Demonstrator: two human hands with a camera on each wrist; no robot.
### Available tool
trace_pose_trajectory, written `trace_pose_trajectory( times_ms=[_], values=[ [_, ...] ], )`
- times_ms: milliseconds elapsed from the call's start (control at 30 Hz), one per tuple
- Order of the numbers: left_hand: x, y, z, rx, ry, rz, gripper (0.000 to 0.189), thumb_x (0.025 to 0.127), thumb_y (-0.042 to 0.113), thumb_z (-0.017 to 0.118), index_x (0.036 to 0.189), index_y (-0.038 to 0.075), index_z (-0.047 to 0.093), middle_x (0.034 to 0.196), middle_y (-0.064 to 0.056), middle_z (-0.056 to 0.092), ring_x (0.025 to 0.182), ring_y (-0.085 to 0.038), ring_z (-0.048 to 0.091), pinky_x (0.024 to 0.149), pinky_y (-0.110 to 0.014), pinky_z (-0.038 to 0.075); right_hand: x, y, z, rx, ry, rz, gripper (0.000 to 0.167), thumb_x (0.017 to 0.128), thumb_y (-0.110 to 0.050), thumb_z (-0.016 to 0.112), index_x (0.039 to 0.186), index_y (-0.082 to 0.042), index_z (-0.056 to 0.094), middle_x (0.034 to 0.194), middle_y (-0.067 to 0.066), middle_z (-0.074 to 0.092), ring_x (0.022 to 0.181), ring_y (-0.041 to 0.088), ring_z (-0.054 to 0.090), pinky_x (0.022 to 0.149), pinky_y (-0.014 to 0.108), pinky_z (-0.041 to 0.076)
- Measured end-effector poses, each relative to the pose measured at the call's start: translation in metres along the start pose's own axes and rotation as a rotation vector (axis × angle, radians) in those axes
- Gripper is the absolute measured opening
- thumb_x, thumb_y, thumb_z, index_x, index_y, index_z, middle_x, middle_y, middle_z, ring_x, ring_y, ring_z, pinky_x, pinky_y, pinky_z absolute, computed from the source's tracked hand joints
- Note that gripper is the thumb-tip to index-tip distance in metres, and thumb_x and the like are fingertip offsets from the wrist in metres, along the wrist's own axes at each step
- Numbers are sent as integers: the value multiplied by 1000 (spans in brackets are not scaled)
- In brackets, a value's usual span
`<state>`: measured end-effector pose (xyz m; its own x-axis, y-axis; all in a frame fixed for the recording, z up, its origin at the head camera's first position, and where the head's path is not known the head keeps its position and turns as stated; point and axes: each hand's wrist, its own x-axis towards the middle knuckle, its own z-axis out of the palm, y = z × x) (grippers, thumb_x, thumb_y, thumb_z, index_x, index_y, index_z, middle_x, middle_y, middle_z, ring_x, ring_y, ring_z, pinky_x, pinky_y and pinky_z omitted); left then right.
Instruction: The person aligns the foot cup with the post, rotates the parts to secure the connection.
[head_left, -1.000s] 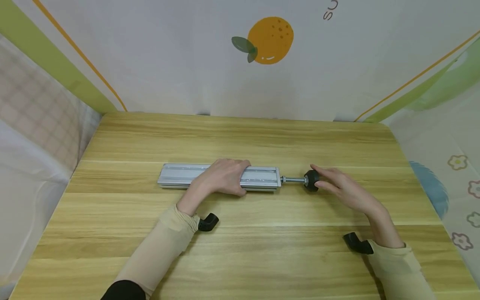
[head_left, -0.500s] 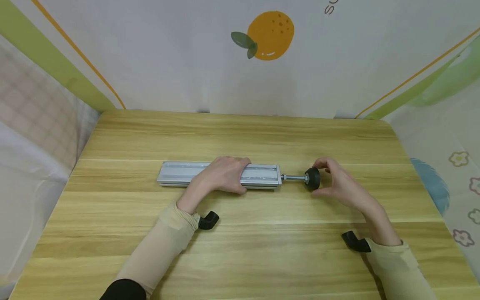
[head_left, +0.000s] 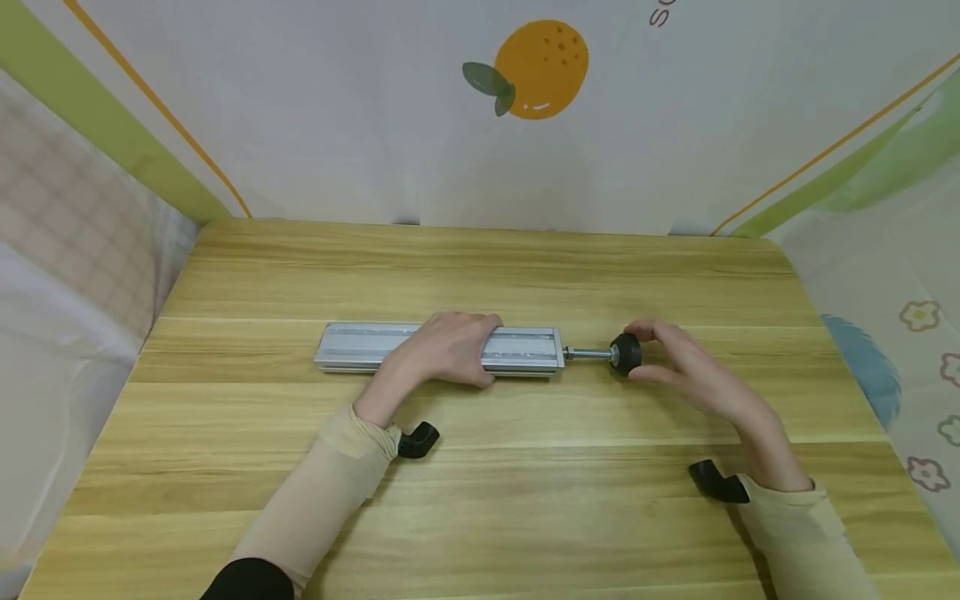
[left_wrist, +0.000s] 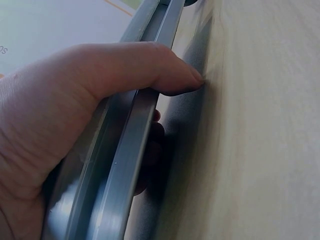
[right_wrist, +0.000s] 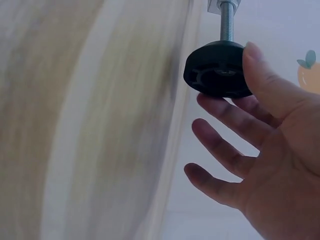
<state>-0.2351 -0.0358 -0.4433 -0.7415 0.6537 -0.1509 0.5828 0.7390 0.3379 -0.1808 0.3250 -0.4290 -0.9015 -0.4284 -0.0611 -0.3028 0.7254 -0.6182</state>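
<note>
A silver aluminium profile (head_left: 521,343) lies lengthwise across the table, gripped over its middle by my left hand (head_left: 450,348). In the left wrist view the thumb (left_wrist: 135,67) crosses the slotted side of the profile (left_wrist: 112,170), and the other fingertips show partly beneath it. From the profile's right end a threaded rod (head_left: 591,354) sticks out to a round black levelling foot (head_left: 626,354). My right hand (head_left: 701,375) pinches the foot's rim between thumb and fingers. In the right wrist view the foot's hollow underside (right_wrist: 220,77) shows, with the lower fingers spread apart below it.
The wood-grain table (head_left: 525,517) extends around both arms. Behind it hangs a white cloth (head_left: 337,125) with a printed orange, and more patterned cloth (head_left: 915,275) hangs at the right. Black elbow-shaped pieces (head_left: 418,440) stick out at both sleeve cuffs.
My right hand's fingers have shifted around the foot, loosening about it half a second ago and now closer on its rim. My left hand stays on the profile.
</note>
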Motion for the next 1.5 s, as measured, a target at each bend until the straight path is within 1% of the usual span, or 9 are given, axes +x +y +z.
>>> trace_pose_trajectory(
  times_ms=[167,333,767,933,1033,1100,1267,1333,1500],
  values=[
    [1,0,1,4,-4,1,78,73,37,80,142,10,54,100,2,70,83,-16,62,82,-38,57,-3,-1,-3,-23,-49,52,55,105,-27,57,153,-4,42,150,23,50,140,43,43,109,65,37],
    [1,-1,2,4,2,5,75,73,37,80,139,10,56,103,2,70,86,-17,64,82,-39,57,-5,-1,-3,-56,-69,71,56,109,-30,49,158,-7,38,154,23,46,141,43,40,109,66,37],
    [0,0,1,8,-2,0,75,73,38,80,138,11,56,105,1,71,88,-17,65,85,-40,57,-4,-3,-3,-65,-79,83,57,110,-34,44,160,-8,34,155,22,47,141,40,43,109,65,39],
    [1,0,1,9,4,-5,74,73,38,80,138,11,56,108,1,71,89,-17,65,84,-40,58,-4,-5,-4,-53,-76,87,58,111,-35,42,161,-9,33,159,22,44,145,43,40,112,67,36],
    [1,0,1,10,-1,-5,75,73,38,79,139,11,56,107,1,72,87,-17,64,83,-40,58,-3,-5,-4,-31,-69,87,61,109,-36,47,161,-9,32,161,21,41,148,44,37,115,68,33],
    [1,0,1,10,-3,-3,76,73,38,79,140,11,55,108,1,72,87,-17,64,83,-40,58,-2,-4,-3,-3,-58,82,66,105,-35,57,160,-8,33,160,19,43,148,43,38,115,68,33],
    [2,1,0,13,4,4,75,73,37,79,140,10,56,106,0,72,86,-17,64,82,-39,57,1,-4,2,11,16,36,77,82,-19,86,143,-5,41,142,16,55,136,38,49,114,64,35],
    [1,1,0,17,7,7,74,73,38,80,138,10,56,102,1,71,84,-17,63,81,-39,57,2,-4,5,-4,44,14,78,76,-11,90,137,-3,42,134,17,56,129,36,52,113,63,37],
    [1,0,1,20,7,8,74,73,37,79,138,10,57,98,2,70,83,-17,63,82,-39,57,4,-4,9,-20,75,-9,73,75,-2,89,132,-2,44,127,16,56,122,33,55,110,62,40]
  ],
)
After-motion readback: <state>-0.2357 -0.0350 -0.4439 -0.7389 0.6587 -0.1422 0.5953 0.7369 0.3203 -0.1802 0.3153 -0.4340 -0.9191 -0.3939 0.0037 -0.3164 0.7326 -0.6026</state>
